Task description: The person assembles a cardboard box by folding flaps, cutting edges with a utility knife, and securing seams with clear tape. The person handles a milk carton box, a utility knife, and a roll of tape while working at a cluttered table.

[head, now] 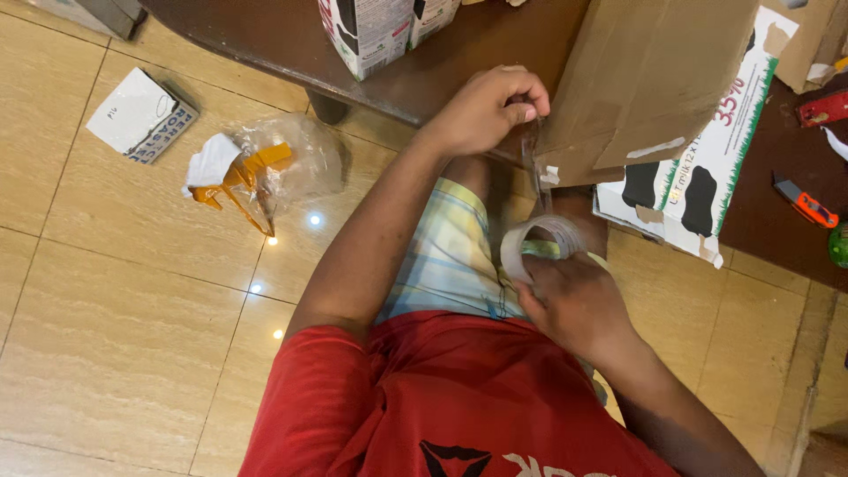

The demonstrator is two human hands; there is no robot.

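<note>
My left hand (488,108) pinches the free end of a clear tape strip (533,157) against the edge of a brown cardboard box flap (645,79). Lower down, my right hand (570,305) grips a roll of clear packing tape (534,240), and the strip runs taut between the two hands. The box lies on its side on a dark wooden table (291,35), with a cow-patterned printed side (698,190) facing down and right.
Two milk cartons (375,31) stand on the table. An orange box cutter (808,205) and a red tool (826,106) lie at the right. On the tiled floor are a crumpled plastic bag with orange pieces (261,172) and a small white box (141,115).
</note>
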